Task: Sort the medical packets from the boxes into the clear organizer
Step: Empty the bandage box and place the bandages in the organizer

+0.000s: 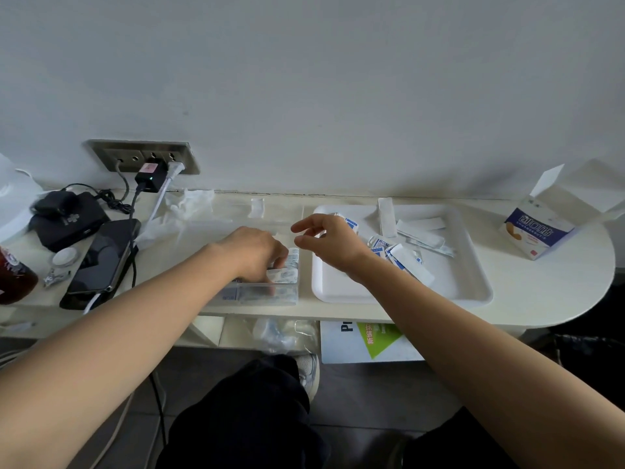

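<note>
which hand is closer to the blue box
Right. The right hand hovers over the tray's left end, the blue box well off to its right; the left hand is farther left, holding packets in the organizer.

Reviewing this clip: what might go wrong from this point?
1. The clear organizer sits right at the front edge of the table. The left hand, fingers curled on the packet stack inside it, may nudge it off.
2. The right hand hovers empty over the rim of the white tray. A hasty reach could scatter the loose packets there.
</note>
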Available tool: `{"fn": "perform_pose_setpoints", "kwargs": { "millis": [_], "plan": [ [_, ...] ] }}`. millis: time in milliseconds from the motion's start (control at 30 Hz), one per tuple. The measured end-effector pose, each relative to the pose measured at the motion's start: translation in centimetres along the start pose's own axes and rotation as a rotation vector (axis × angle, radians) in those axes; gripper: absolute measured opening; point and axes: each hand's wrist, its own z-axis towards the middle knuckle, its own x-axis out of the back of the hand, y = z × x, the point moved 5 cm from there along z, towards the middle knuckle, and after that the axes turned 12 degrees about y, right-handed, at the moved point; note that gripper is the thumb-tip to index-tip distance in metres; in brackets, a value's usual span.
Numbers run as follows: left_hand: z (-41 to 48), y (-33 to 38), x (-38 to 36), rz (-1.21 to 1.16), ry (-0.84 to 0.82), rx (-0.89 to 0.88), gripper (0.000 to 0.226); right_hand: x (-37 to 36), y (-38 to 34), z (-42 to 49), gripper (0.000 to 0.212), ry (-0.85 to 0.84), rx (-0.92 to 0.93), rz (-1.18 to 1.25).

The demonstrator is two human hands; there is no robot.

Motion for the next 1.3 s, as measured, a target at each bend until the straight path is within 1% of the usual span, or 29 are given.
{"fn": "perform_pose_setpoints", "kwargs": {
  "millis": [167,367,467,500,567,633,667,700,767,867,933,967,1033,1067,1133,1200,1300],
  "plan": [
    [0.1,0.2,0.1,0.046,0.009,-0.055,0.028,-0.2,0.3,-0.1,0.022,-0.028,-0.001,-0.026],
    [-0.1,0.0,-0.2,0.041,0.032,-0.056,0.030,-0.2,0.2,-0.3,0.024,-0.049,0.000,-0.022],
    [-0.5,-0.3,0.8,-0.017,0.098,-0.028,0.033,0.8,0.1,-0.4,0.023,-0.055,0.001,0.026],
    [-0.6,-0.6,1.4,-0.063,0.142,0.003,0.030,1.6,0.1,-0.4,0.022,-0.027,0.003,0.040],
    [-0.5,-1.1,3.2,-0.224,0.299,0.088,0.018,3.9,0.8,0.0,0.017,0.066,0.003,0.003],
    [0.1,-0.6,5.1,-0.401,0.526,0.145,0.007,6.7,1.9,0.3,0.010,0.185,-0.007,-0.120],
    [0.6,0.4,6.1,-0.462,0.611,0.144,0.007,8.2,2.8,0.5,0.007,0.241,-0.022,-0.191],
    [1.1,1.7,6.7,-0.509,0.647,0.129,0.007,9.4,3.7,0.5,0.005,0.281,-0.044,-0.269],
    [2.6,5.2,7.3,-0.568,0.608,0.077,0.008,12.0,5.8,0.0,0.012,0.295,-0.117,-0.441],
    [4.8,9.4,5.8,-0.527,0.485,0.034,0.016,13.8,8.7,-1.6,0.037,0.161,-0.219,-0.658],
    [6.0,11.0,4.2,-0.513,0.443,0.076,0.029,14.0,10.1,-2.4,0.052,0.105,-0.241,-0.727],
    [6.5,11.6,3.3,-0.505,0.423,0.109,0.038,14.0,10.5,-2.6,0.055,0.108,-0.236,-0.719],
    [7.3,12.3,1.8,-0.481,0.381,0.169,0.055,14.1,10.9,-2.5,0.053,0.140,-0.212,-0.677],
    [7.5,12.4,1.3,-0.464,0.369,0.188,0.059,14.2,10.9,-2.4,0.049,0.151,-0.203,-0.662],
    [8.1,12.5,0.6,-0.428,0.366,0.205,0.058,14.7,10.8,-2.2,0.039,0.163,-0.198,-0.624],
    [8.3,12.3,0.3,-0.413,0.390,0.218,0.053,15.2,10.7,-2.0,0.033,0.170,-0.194,-0.549],
    [8.3,12.1,0.4,-0.437,0.445,0.234,0.048,15.9,10.8,-2.0,0.031,0.178,-0.194,-0.474]
  ]
}}
